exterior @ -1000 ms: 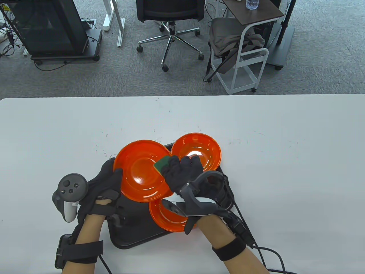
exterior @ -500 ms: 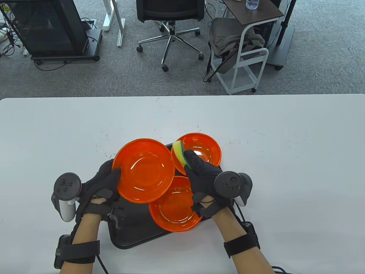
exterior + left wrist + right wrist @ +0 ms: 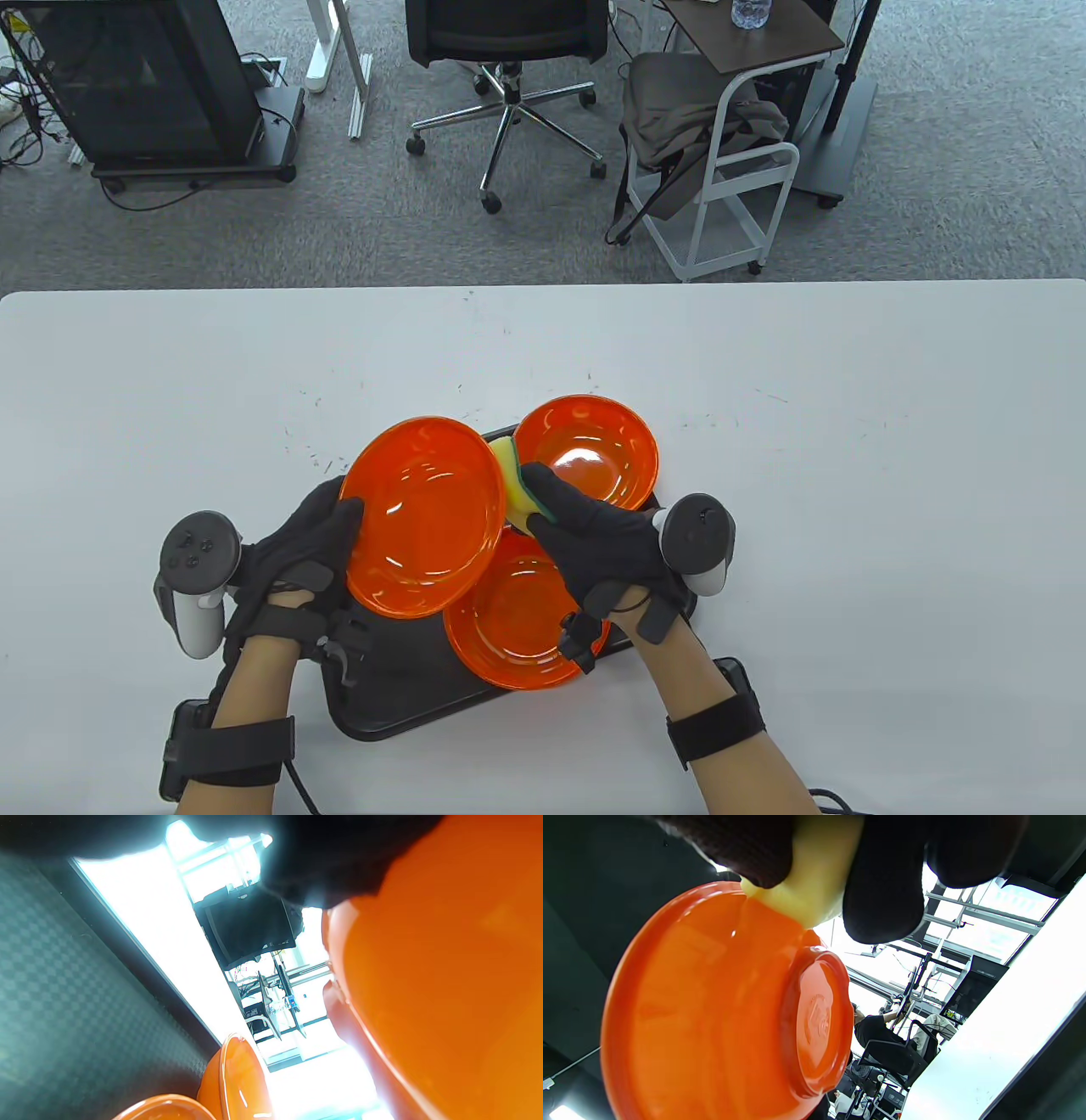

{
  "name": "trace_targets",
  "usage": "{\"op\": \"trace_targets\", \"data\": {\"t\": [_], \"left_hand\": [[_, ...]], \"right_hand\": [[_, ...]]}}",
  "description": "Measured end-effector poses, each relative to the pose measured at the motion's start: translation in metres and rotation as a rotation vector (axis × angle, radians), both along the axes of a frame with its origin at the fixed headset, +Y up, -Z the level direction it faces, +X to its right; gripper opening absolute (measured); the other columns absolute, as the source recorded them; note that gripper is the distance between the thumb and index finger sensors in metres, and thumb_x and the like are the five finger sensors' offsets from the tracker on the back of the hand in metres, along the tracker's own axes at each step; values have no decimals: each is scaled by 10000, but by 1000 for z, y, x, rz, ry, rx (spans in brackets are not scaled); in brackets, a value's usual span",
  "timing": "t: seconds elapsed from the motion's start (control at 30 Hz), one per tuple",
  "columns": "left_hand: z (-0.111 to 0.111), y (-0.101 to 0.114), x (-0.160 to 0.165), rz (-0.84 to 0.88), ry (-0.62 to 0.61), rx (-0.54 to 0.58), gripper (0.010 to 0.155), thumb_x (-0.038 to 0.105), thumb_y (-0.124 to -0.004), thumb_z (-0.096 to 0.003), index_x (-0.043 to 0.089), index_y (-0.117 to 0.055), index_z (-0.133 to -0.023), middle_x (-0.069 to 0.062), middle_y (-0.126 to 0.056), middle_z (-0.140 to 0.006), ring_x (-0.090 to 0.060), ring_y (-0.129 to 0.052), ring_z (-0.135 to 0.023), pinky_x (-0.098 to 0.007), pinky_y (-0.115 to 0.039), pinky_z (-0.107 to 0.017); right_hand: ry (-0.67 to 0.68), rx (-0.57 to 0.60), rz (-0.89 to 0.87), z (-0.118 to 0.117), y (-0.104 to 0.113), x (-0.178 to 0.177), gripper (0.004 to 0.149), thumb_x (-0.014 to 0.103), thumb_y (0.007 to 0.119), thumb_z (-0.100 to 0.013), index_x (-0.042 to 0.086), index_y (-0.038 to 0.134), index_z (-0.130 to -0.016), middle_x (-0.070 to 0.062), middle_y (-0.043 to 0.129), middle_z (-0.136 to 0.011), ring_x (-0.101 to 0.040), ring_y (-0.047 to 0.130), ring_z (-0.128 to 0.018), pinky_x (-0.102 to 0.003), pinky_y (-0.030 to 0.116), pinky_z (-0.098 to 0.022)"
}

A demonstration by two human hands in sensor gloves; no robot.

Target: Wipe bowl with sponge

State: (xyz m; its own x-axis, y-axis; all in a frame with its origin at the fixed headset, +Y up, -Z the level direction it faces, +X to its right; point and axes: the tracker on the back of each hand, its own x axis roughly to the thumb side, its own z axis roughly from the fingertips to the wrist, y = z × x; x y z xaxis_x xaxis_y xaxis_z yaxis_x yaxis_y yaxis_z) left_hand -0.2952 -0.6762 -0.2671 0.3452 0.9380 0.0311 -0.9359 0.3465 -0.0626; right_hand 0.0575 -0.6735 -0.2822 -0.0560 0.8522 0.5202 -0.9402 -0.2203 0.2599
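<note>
Sponge, pinched in the right hand, presses the right outer wall of the tilted bowl gripped by the left hand.

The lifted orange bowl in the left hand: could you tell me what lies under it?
Under the lifted bowl lie the black tray and part of a second orange bowl. The tray surface directly beneath is covered.

Three glossy orange bowls, yellow-and-green sponge, black checker-textured tray, white table, black gloves
</note>
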Motion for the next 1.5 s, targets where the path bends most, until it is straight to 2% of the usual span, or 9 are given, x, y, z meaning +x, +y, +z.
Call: {"op": "trace_targets", "data": {"t": [0.13, 0.3, 0.47, 0.6, 0.83, 1.03, 1.27, 1.5], "left_hand": [[-1, 0, 7, -37, -66, -22, 583, 494, -769, -532, 119, -706, -973, 45, -987, -267, -22, -891, 25, -270, -892, -27], [0, 2, 27, -47, -177, 10, 597, 511, -759, -533, 122, -691, -981, 54, -988, -269, -19, -890, 25, -269, -892, -28], [1, 0, 45, 17, -281, 32, 590, 526, -742, -537, 143, -703, -984, 58, -988, -269, -19, -889, 24, -267, -892, -29], [3, -1, 53, 61, -311, 39, 610, 541, -722, -540, 131, -679, -989, 60, -987, -277, -19, -889, 21, -267, -892, -32], [6, 6, 48, 30, -213, 153, 630, 556, -714, -537, 128, -660, -995, 68, -982, -290, -16, -892, 11, -264, -893, -42], [8, 9, 34, 2, -39, 231, 616, 554, -721, -530, 125, -697, -971, 70, -983, -273, -19, -895, 18, -266, -894, -38], [9, 10, 11, -37, 156, 263, 590, 537, -740, -522, 110, -740, -930, 70, -990, -275, -31, -903, 19, -276, -895, -40], [9, 8, 0, -53, 252, 262, 564, 489, -758, -512, 61, -742, -878, 21, -1021, -407, -95, -981, -78, -326, -912, -116]], "right_hand": [[8, -23, -36, 0, -2, -1, 492, 265, 778, -531, 159, 599, -977, -226, 769, -980, -366, 969, -637, -635, 720, -523], [114, -123, -187, -4, -8, -5, 494, 262, 770, -536, 164, 585, -983, -221, 756, -992, -378, 958, -655, -643, 711, -529], [185, -146, -139, -3, -12, -14, 500, 257, 767, -534, 141, 576, -982, -224, 764, -985, -376, 965, -652, -646, 711, -529], [242, -169, -111, 2, -15, -30, 508, 257, 770, -531, 98, 570, -971, -245, 785, -954, -360, 987, -626, -639, 723, -523], [319, -206, -106, 11, -17, -50, 525, 258, 773, -525, 18, 562, -942, -286, 810, -891, -335, 1024, -565, -620, 752, -500], [391, -261, -116, 20, -22, -66, 534, 266, 776, -529, -46, 562, -905, -320, 834, -825, -331, 1048, -503, -601, 775, -475], [476, -337, -155, 29, -22, -80, 558, 303, 766, -544, -109, 555, -856, -325, 871, -753, -315, 1086, -447, -568, 814, -442], [382, -298, -114, 28, -17, -74, 562, 320, 761, -553, -124, 566, -838, -322, 896, -716, -305, 1104, -422, -551, 833, -422]]}}
